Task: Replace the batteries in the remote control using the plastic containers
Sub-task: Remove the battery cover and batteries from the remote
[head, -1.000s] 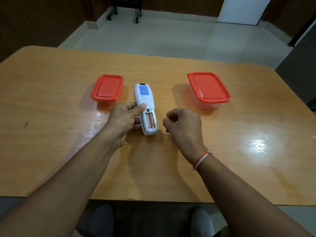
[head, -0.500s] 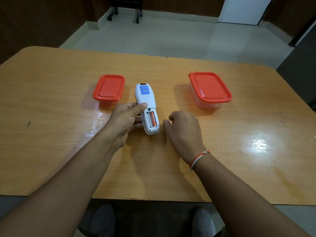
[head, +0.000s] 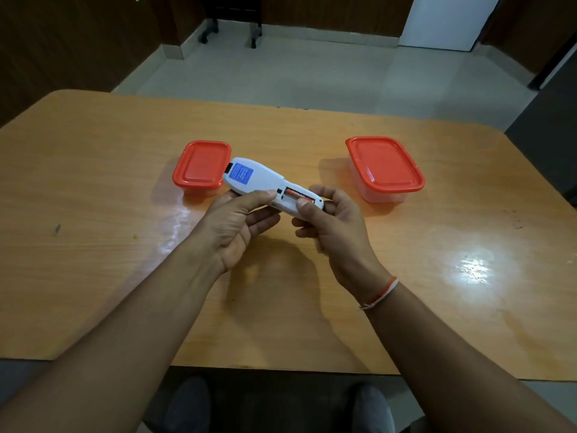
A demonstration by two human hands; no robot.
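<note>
A white remote control [head: 260, 182] with a blue label is held back side up above the wooden table [head: 93, 245]. Its battery bay is open and an orange battery [head: 298, 195] lies in it. My left hand [head: 239, 223] grips the remote's middle from below, thumb on its near edge. My right hand [head: 331, 220] holds the near end, thumb tip resting on the battery. A small clear container with a red lid [head: 201, 165] stands just behind the remote. A larger red-lidded container [head: 385, 167] stands to the right. Both lids are on.
A glossy glare patch [head: 474, 267] lies on the table at the right. The table's near edge [head: 281, 370] runs above my shoes. Beyond the far edge there is tiled floor with chair legs [head: 231, 32].
The remote was lying on the table under my left hand; now both hands have lifted it and turned it sideways. My right hand moved from the table onto its near end.
</note>
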